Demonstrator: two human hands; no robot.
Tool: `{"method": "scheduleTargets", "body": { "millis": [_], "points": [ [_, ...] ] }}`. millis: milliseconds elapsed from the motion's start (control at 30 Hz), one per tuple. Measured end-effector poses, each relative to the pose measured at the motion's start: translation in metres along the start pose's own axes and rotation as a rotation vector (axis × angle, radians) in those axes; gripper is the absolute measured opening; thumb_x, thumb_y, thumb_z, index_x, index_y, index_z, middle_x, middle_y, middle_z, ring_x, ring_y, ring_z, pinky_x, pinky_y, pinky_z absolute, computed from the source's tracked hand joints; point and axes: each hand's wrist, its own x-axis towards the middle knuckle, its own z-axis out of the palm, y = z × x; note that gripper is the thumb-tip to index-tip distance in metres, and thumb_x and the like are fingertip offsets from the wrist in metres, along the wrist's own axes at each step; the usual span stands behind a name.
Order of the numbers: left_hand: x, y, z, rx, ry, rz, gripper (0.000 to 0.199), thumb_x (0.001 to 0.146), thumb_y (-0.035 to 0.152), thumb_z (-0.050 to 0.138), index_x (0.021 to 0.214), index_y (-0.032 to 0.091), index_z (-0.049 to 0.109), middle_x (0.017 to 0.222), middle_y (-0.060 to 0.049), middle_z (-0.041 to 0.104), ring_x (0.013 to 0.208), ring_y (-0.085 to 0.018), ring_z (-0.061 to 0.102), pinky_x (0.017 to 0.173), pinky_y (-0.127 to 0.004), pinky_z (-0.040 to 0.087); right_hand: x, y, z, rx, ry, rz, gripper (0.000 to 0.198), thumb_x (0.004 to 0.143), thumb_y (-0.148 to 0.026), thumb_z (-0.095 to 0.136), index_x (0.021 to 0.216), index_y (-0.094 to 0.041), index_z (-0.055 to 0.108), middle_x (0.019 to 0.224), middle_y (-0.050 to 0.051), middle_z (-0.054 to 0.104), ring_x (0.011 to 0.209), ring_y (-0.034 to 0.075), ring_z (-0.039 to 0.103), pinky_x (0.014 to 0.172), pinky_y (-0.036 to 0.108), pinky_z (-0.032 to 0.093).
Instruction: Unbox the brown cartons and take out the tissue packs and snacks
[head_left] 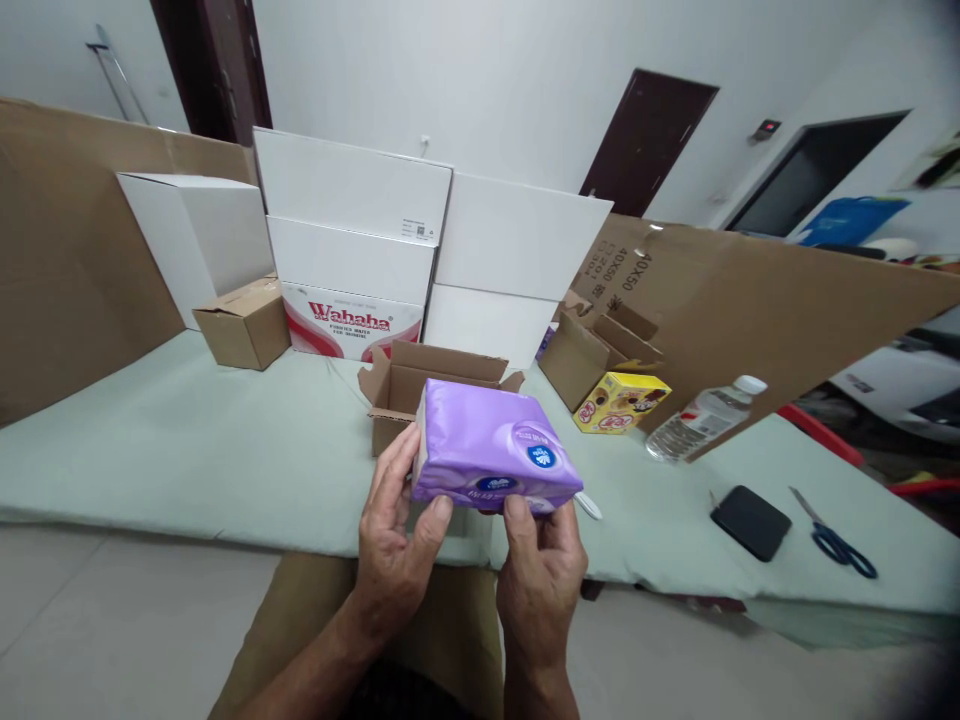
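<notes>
A purple pack of tissues (487, 435) is held up in front of me, over the near edge of the table. My left hand (394, 535) grips its left end, thumb at the front and fingers along the side. From below and in front, my right hand (544, 565) holds the right part, its thumb pressed on the front face. Right behind the pack stands an open cardboard box (394, 385), its flaps raised and its inside mostly hidden. A small white object (589, 506) shows partly beside the pack's right end.
On the right are a yellow box (621, 403), a water bottle (705, 418), a black flat case (751, 522) and scissors (841, 545). Another open carton (577, 360) stands behind. A closed brown box (244, 325) is at the left, and white cartons (352, 270) line the back.
</notes>
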Motion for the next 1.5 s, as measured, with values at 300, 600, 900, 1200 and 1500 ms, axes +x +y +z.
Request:
{"method": "scheduleTargets", "body": {
  "millis": [300, 600, 900, 1200, 1500],
  "points": [
    [-0.007, -0.008, 0.0, -0.079, 0.03, -0.044, 0.057, 0.095, 0.022, 0.071, 0.149, 0.034, 0.058, 0.161, -0.008, 0.05, 0.152, -0.03, 0.045, 0.122, -0.038, 0.043, -0.001, 0.004, -0.001, -0.008, 0.012, -0.019, 0.038, 0.091, -0.046, 0.073, 0.119, -0.021, 0.069, 0.108, 0.005, 0.077, 0.097, 0.019, 0.071, 0.082, 0.03, 0.057],
    [-0.007, -0.009, 0.003, -0.159, 0.077, -0.091, 0.055, 0.089, 0.02, 0.076, 0.142, 0.029, 0.062, 0.164, -0.01, 0.047, 0.15, -0.031, 0.047, 0.118, -0.039, 0.048, -0.001, 0.0, -0.001, -0.007, -0.011, -0.043, 0.034, 0.093, -0.045, 0.07, 0.117, -0.021, 0.068, 0.104, 0.005, 0.076, 0.094, 0.018, 0.07, 0.079, 0.029, 0.057],
    [-0.002, -0.013, -0.008, -0.223, 0.041, -0.143, 0.053, 0.08, 0.023, 0.083, 0.128, 0.026, 0.061, 0.164, -0.015, 0.046, 0.147, -0.033, 0.051, 0.109, -0.04, 0.053, -0.006, 0.005, -0.003, -0.009, -0.011, -0.008, 0.041, 0.092, -0.045, 0.071, 0.124, -0.019, 0.067, 0.109, 0.007, 0.076, 0.097, 0.021, 0.07, 0.079, 0.03, 0.056],
    [0.005, -0.005, -0.011, -0.326, 0.009, -0.14, 0.054, 0.075, 0.03, 0.086, 0.121, 0.027, 0.059, 0.161, -0.015, 0.049, 0.142, -0.034, 0.056, 0.102, -0.04, 0.055, -0.012, 0.008, -0.002, 0.052, -0.036, -0.072, 0.045, 0.094, -0.037, 0.07, 0.135, -0.02, 0.065, 0.106, 0.006, 0.077, 0.096, 0.021, 0.069, 0.089, 0.033, 0.053],
    [0.017, 0.0, -0.034, -0.253, -0.107, -0.216, 0.092, 0.068, 0.044, 0.091, 0.149, 0.026, 0.051, 0.136, -0.015, 0.068, 0.117, -0.034, 0.071, 0.092, -0.04, 0.061, -0.016, 0.017, -0.003, 0.0, -0.084, -0.106, 0.054, 0.091, -0.039, 0.072, 0.141, -0.022, 0.062, 0.128, 0.013, 0.07, 0.123, 0.031, 0.065, 0.102, 0.047, 0.053]
  ]
}}
